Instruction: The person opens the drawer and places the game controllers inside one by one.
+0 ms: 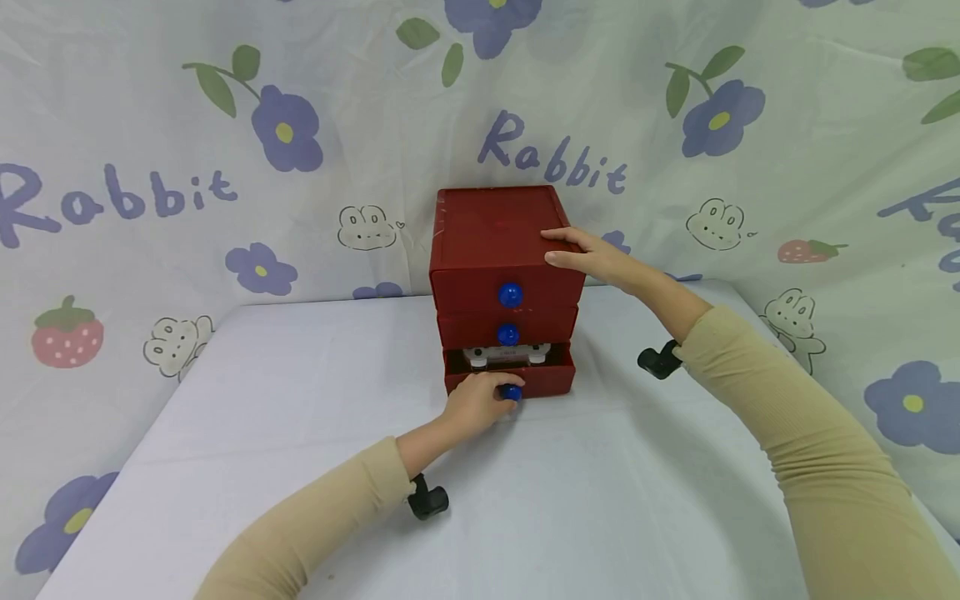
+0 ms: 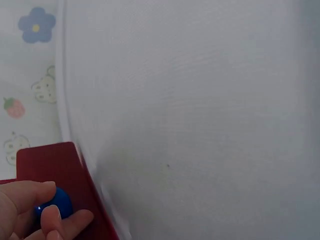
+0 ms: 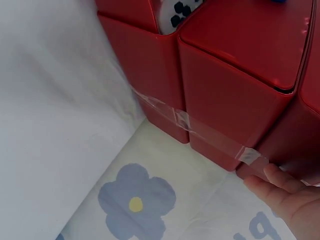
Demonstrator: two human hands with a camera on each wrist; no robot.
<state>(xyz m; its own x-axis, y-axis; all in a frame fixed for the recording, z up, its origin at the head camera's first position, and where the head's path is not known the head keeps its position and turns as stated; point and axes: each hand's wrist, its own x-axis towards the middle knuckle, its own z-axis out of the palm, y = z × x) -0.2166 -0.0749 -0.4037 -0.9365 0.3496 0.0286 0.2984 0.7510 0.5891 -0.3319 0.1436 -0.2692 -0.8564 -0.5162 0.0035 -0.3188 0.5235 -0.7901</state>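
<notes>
A red chest with three stacked drawers [image 1: 495,229] stands near the back of the table, each drawer with a blue knob. Its bottom drawer [image 1: 549,381] is pulled partway out. My left hand [image 1: 474,403] pinches that drawer's blue knob [image 1: 512,392] between thumb and fingers; the left wrist view shows the knob [image 2: 61,201] between them. Within the bottom drawer lies a white thing with black markings [image 1: 477,354], mostly hidden beneath the drawer above. My right hand [image 1: 596,257] rests on the chest's top right edge with its fingers extended.
White cloth covers the table [image 1: 300,400]. Behind the chest hangs a curtain [image 1: 390,150] printed with flowers, rabbits and strawberries. Clear tape [image 3: 212,135] runs across the chest's side. A black wrist camera [image 1: 429,500] shows at the left sleeve, another [image 1: 658,362] at the right.
</notes>
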